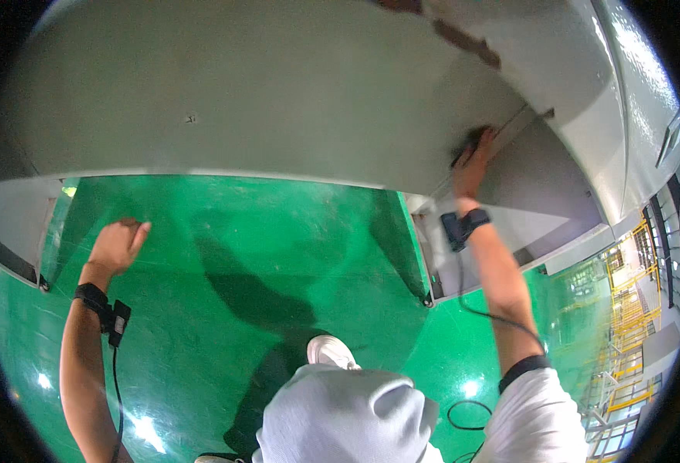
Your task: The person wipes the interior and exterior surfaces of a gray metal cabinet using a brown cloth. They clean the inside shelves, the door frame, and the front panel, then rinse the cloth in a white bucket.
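My right hand (473,168) reaches forward to the right side of a large grey panel (278,100). Under its fingers is a small dark object (470,143), perhaps a pad, pressed against the panel near a seam; motion blur hides its exact kind. Off to the left, my left hand (118,245) hangs over the floor, apart from the panel, its fingers curled in and nothing showing in them. A black strap with a small box sits on each wrist, and a cable runs from each box.
Below the panel are a left side support (16,212) and a right grey side wall (541,193). A glossy pale curved body (641,100) rises at far right. Yellow railings (633,285) stand beyond. My white shoe (331,351) rests on the green floor (340,255); a black cable (470,415) loops nearby.
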### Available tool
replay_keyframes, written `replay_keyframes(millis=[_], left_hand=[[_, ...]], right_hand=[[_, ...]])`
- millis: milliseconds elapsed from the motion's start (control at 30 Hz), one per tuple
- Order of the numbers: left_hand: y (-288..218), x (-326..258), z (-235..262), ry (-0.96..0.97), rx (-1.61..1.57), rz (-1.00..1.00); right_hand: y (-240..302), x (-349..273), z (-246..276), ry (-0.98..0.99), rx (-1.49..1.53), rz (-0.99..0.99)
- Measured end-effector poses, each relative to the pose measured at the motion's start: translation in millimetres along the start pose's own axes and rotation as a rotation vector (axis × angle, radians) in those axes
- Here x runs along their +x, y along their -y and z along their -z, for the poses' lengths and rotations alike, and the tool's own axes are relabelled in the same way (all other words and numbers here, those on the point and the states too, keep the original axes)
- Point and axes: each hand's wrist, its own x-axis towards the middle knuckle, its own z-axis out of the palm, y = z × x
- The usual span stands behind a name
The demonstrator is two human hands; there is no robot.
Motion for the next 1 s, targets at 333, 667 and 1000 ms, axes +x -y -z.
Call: replay_keyframes(millis=[333,667,1000], left_hand=[[-16.1,-4.2,17.1,0.145,0.025,0.099],[-36.0,-7.5,9.2,0.212,0.091,0.074],[-46.7,-20.3,20.2,0.234,0.071,0.041]], right_hand=[[224.0,-104.6,-67.9,0.243,0.433,-0.088],[66.1,-87.4,-6.8,0.356,0.473,-0.165],[-48.8,11.9,51.8,-0.002,0.345,-0.372]])
